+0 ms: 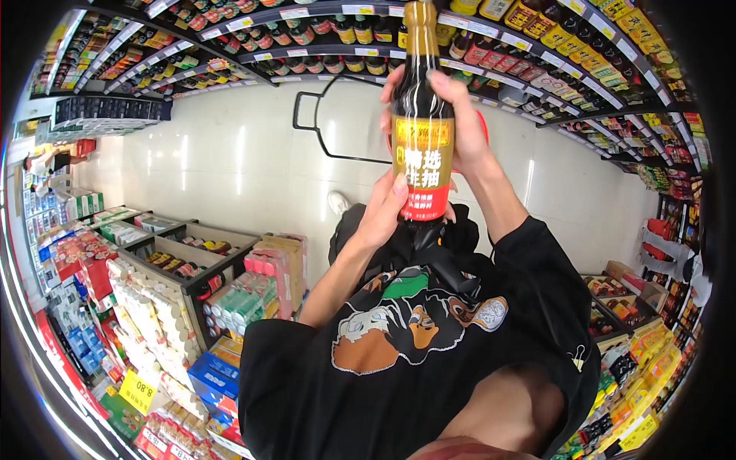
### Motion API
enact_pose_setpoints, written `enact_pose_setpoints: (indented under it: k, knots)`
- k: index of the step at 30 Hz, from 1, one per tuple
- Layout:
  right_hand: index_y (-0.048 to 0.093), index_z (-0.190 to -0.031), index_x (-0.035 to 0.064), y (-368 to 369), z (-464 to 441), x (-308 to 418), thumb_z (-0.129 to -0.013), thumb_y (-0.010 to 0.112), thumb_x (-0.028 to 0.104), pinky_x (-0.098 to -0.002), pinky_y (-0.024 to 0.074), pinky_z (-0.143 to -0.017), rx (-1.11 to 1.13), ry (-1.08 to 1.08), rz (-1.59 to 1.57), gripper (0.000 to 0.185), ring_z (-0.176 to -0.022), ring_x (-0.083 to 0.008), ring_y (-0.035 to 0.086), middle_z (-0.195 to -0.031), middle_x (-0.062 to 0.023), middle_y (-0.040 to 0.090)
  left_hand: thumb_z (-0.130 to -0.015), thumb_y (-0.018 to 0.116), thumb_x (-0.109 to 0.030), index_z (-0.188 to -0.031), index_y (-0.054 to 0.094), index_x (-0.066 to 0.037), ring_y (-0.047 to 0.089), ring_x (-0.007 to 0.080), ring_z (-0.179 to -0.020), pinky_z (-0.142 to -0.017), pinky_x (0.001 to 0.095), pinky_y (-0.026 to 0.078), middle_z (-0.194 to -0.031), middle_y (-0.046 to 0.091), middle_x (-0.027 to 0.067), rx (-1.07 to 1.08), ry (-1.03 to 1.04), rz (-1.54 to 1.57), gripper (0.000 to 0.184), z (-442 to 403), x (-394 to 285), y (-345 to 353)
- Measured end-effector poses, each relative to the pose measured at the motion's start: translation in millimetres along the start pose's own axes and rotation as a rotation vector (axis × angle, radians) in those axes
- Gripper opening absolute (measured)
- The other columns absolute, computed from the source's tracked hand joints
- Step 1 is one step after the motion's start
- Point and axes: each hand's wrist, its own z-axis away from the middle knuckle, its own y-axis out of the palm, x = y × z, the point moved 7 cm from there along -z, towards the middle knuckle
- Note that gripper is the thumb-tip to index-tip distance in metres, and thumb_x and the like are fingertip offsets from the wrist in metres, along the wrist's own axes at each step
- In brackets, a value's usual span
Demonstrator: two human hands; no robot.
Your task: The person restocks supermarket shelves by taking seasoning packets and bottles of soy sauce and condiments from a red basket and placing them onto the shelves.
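Observation:
A dark soy sauce bottle (422,146) with a gold cap and a gold and red label is held up before my chest, its neck pointing away from me. My right hand (464,119) is wrapped around its upper part, thumb on the near side and fingertips showing past the left edge. Lower down, my left hand (387,205) grips the base from the left, with the thumb against the label. Some of its fingers are hidden behind the bottle.
Curved shelves (483,31) packed with sauce bottles span the far side. Below the bottle, a black looped frame (310,115) stands over the pale floor (222,146). Stacked boxed goods (215,379) fill the left; yellow packages (640,376) are at right.

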Motion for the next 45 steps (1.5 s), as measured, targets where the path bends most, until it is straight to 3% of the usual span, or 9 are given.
enact_pose_setpoints:
  k: [1,4,10,12,21,25,36,40,45]
  knots:
    - [0.052,-0.123,0.0011,13,-3,-12,-0.098,0.045,0.051,-0.0382,0.0568,-0.075,0.016,0.011,0.136,0.056,-0.086,-0.0264,0.068,-0.107,-0.0145,0.063,-0.095,0.042,-0.074,-0.133,0.043,0.007,0.071,0.0322,-0.08,-0.069,0.0413,0.059,-0.11,0.064,0.024,0.03,-0.005,0.022,0.089,9,-6,-11]
    - [0.053,-0.121,-0.0004,57,-15,-54,-0.097,0.05,0.049,-0.0373,0.0573,-0.077,0.037,-0.006,0.209,0.055,-0.087,-0.0264,0.07,-0.106,-0.0157,0.065,-0.103,0.041,-0.061,-0.129,0.047,0.008,0.073,0.0285,-0.082,-0.075,0.0384,0.061,-0.107,0.069,0.0211,0.061,-0.007,0.182,0.074,42,-22,-57]
    - [0.055,-0.122,-0.0045,122,-44,-137,-0.098,0.056,0.039,-0.0363,0.0593,-0.078,0.042,0.012,0.085,0.05,-0.089,-0.0254,0.072,-0.106,-0.0154,0.067,-0.101,0.041,-0.063,-0.12,0.053,0.007,0.072,0.0257,-0.077,-0.07,0.0359,0.06,-0.099,0.068,0.0186,-0.039,0.007,0.133,0.073,107,-58,-137]
    - [0.055,-0.122,-0.0044,139,-54,-157,-0.099,0.055,0.038,-0.0362,0.0593,-0.079,0.029,0.04,0.076,0.049,-0.09,-0.0257,0.072,-0.107,-0.0153,0.067,-0.102,0.032,-0.063,-0.123,0.05,0.004,0.069,0.0269,-0.073,-0.067,0.0379,0.059,-0.096,0.066,0.0189,-0.068,0.001,-0.005,0.073,123,-72,-157]
    - [0.055,-0.125,-0.0015,201,-110,-217,-0.107,0.036,0.049,-0.0375,0.0573,-0.087,-0.003,0.143,0.153,0.057,-0.091,-0.0262,0.071,-0.107,-0.0139,0.067,-0.106,0.024,-0.061,-0.12,0.054,0.003,0.07,0.0259,-0.07,-0.064,0.0366,0.059,-0.092,0.069,0.0172,-0.342,0.053,-0.153,0.072,169,-125,-229]
    - [0.057,-0.125,-0.001,219,-142,-239,-0.108,0.033,0.051,-0.0372,0.0575,-0.088,-0.016,0.183,0.161,0.06,-0.093,-0.0249,0.072,-0.106,-0.0124,0.069,-0.104,0.01,-0.065,-0.12,0.057,0.002,0.07,0.0257,-0.069,-0.065,0.037,0.059,-0.091,0.07,0.0171,-0.348,0.013,0.082,0.083,171,-132,-267]
    - [0.059,-0.124,0.0003,254,-286,-297,-0.108,0.031,0.052,-0.0377,0.0583,-0.083,0.061,0.267,0.068,0.061,-0.095,-0.0253,0.072,-0.106,-0.0132,0.069,-0.108,0.011,-0.057,-0.12,0.058,0.0,0.071,0.0253,-0.07,-0.067,0.0362,0.06,-0.091,0.071,0.0174,-0.553,0.004,0.019,0.076,140,-214,-385]
    - [0.057,-0.128,0.0012,265,-352,-316,-0.108,0.029,0.053,-0.0371,0.0565,-0.09,0.073,0.314,0.013,0.062,-0.098,-0.0263,0.071,-0.11,-0.0135,0.069,-0.108,0.011,-0.055,-0.12,0.058,0.0,0.071,0.0246,-0.07,-0.068,0.0355,0.06,-0.09,0.071,0.0173,-0.567,-0.01,-0.016,0.073,118,-253,-441]
    - [0.051,-0.136,-0.0005,279,-433,-319,-0.11,0.029,0.048,-0.037,0.0561,-0.091,0.122,0.203,0.275,0.059,-0.1,-0.0282,0.072,-0.113,-0.0173,0.069,-0.109,0.014,-0.053,-0.117,0.059,0.002,0.071,0.0223,-0.069,-0.067,0.0345,0.06,-0.087,0.071,0.0161,-0.642,-0.038,-0.131,0.071,97,-299,-510]
